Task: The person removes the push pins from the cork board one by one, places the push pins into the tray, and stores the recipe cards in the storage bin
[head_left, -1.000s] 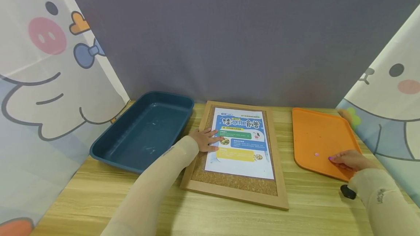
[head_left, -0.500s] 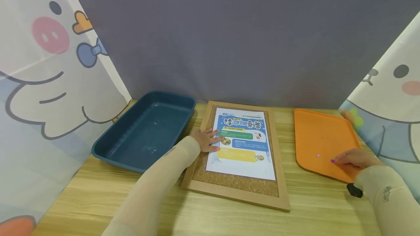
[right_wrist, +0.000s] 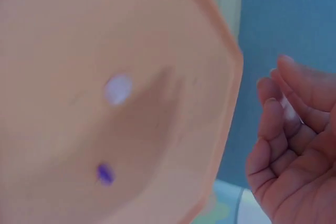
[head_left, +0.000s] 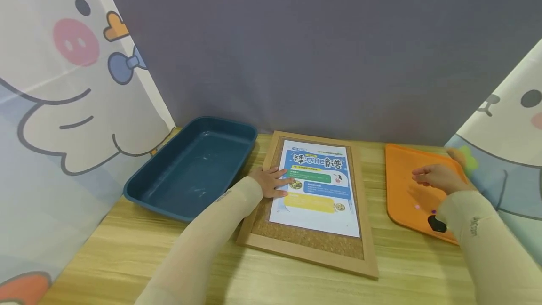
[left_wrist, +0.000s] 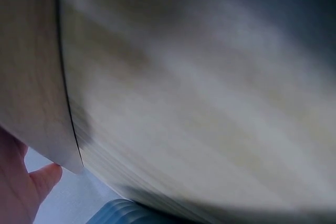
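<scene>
On wood-grain table (head_left: 296, 288), resting spread left hand (head_left: 269, 181) across poster (head_left: 315, 187) and corkboard (head_left: 305, 237).
Curving right hand (head_left: 440, 178) above orange tray (head_left: 404, 178) with blurred small pieces (right_wrist: 118, 88), impossible to tell if gripping anything; across a table gap from corkboard.

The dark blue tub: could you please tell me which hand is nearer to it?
Left. The left hand rests on the framed board beside the tub; the right hand is over the orange tray, on the board's other side.
</scene>
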The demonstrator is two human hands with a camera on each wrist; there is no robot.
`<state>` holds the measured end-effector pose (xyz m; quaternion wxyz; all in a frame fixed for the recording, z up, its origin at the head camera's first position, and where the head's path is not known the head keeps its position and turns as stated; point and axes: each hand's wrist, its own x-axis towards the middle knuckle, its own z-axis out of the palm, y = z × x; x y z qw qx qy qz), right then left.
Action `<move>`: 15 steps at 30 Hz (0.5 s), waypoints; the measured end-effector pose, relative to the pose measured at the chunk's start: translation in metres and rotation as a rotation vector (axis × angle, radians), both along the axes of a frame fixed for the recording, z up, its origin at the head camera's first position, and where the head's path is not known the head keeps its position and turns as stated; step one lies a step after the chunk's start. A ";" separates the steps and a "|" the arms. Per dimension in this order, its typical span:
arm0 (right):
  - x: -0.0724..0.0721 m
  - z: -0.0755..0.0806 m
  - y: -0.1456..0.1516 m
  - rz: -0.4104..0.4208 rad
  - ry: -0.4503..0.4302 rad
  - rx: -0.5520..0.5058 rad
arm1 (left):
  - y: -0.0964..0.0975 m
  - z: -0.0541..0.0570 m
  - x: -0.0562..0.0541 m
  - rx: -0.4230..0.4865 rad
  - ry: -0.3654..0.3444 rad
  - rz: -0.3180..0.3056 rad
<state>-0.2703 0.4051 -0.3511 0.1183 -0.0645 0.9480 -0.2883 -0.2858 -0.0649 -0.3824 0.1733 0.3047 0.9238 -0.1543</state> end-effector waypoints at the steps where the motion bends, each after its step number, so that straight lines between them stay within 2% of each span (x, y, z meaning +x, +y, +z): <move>1: -0.002 0.002 -0.005 0.010 0.015 0.009 | 0.000 0.000 0.000 0.003 0.000 0.004; 4: -0.008 0.007 -0.018 0.030 0.028 0.024 | 0.001 0.000 0.000 0.000 0.002 0.007; 7: -0.013 0.010 -0.029 0.021 0.001 0.022 | 0.002 -0.001 0.001 -0.001 0.000 0.004; 15: -0.037 0.005 -0.064 -0.099 -0.003 -0.026 | 0.007 -0.001 -0.003 -0.055 -0.001 0.018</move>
